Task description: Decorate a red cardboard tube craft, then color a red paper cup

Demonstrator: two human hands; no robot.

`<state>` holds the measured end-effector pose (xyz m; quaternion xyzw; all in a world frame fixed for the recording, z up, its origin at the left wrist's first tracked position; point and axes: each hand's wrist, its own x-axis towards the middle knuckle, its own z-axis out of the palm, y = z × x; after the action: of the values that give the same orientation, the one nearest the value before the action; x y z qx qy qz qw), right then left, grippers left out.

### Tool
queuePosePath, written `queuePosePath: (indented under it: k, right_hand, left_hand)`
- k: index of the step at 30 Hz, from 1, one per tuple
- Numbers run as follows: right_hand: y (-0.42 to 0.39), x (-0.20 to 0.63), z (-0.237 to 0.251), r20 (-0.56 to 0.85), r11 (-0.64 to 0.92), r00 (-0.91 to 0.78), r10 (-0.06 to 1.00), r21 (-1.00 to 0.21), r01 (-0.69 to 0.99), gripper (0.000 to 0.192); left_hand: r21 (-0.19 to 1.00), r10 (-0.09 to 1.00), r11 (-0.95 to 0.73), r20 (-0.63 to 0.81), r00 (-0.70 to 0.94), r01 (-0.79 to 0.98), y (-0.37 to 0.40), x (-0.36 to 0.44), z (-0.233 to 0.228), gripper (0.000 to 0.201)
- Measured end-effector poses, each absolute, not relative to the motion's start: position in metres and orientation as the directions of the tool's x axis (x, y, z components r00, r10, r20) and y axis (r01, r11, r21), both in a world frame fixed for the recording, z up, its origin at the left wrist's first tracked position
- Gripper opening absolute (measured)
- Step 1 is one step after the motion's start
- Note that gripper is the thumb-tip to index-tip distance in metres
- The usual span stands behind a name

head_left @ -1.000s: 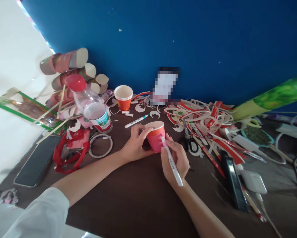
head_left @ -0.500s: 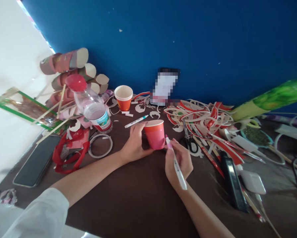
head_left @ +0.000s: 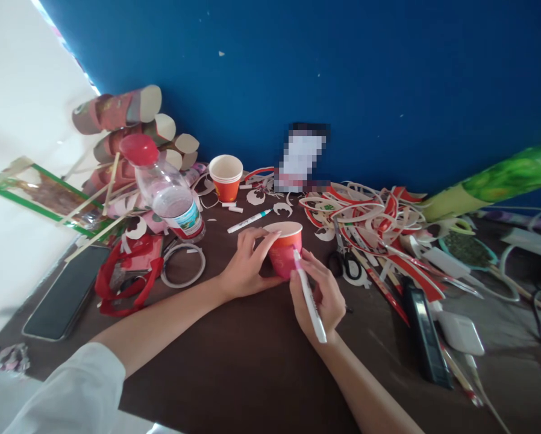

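Observation:
A paper cup (head_left: 285,256), orange near the rim and pink over its lower part, is held at its left side by my left hand (head_left: 247,265). The thumb lies low and the fingers rest near the rim. My right hand (head_left: 319,295) grips a white marker pen (head_left: 311,304) with a pink tip, which meets the cup's right front side. Behind my left hand lies a second white marker (head_left: 250,221) with a teal end. Black-handled scissors (head_left: 344,259) are just right of my right hand.
Stacked orange paper cups (head_left: 226,181) stand at the back. On the left are a red-capped bottle (head_left: 173,205), a phone (head_left: 67,295), a tape roll (head_left: 183,265) and a red ribbon (head_left: 130,295). Cut paper strips (head_left: 370,211) heap up at right, beside a black object (head_left: 426,337).
The cup has turned and shifted slightly right and toward me. My right hand has moved left, bringing the marker tip higher on the cup's side.

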<state>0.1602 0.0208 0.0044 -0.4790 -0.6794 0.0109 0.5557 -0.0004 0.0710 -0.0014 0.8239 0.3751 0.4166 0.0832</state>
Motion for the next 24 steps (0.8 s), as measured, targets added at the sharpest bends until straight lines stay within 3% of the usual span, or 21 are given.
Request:
queuePosePath:
  k: [4, 10, 16, 24]
  right_hand:
    - [0.0211, 0.1594, 0.0063, 0.779, 0.627, -0.097, 0.620, -0.418, 0.657, 0.027]
    - [0.0206, 0.1594, 0.0061, 0.788, 0.573, 0.066, 0.613, -0.500, 0.650, 0.032]
    - [0.0207, 0.1561, 0.0063, 0.763, 0.624, -0.118, 0.636, -0.418, 0.660, 0.027]
    - [0.0208, 0.1617, 0.0043, 0.751, 0.569, 0.072, 0.656, -0.556, 0.606, 0.023]
  left_hand:
    - [0.437, 0.675, -0.707, 0.651, 0.347, 0.557, 0.0710, 0.0004, -0.0005, 0.092]
    - [0.412, 0.656, -0.722, 0.663, 0.361, 0.555, 0.0708, 0.0006, 0.0001, 0.092]
    - [0.439, 0.691, -0.695, 0.627, 0.360, 0.570, 0.0713, 0.0006, -0.0020, 0.098]
    - [0.501, 0.717, -0.691, 0.570, 0.402, 0.522, 0.0720, 0.0020, -0.0038, 0.107]
